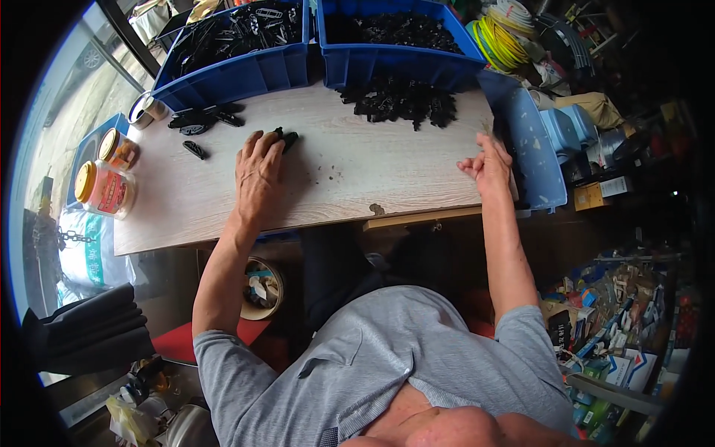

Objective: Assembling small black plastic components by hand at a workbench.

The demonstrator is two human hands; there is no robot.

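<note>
My left hand (259, 170) rests on the light wood-grain table (402, 164), its fingers curled over a small black plastic piece (290, 140). Part of that piece sticks out past my fingertips; the rest is hidden under them. To the left of this hand lie a single black oval piece (194, 150) and a small group of similar pieces (195, 120). My right hand (491, 165) is at the table's right edge, fingers apart, with nothing visible in it. A pile of jagged black plastic parts (402, 103) spreads over the far right of the table.
Two blue bins (246, 80) of black parts stand along the far edge. A light-blue bin (538, 160) adjoins the right side. Lidded jars (108, 190) line the left edge. Beneath the table sits a round bucket (277, 287) of scraps; clutter (618, 320) fills the lower right.
</note>
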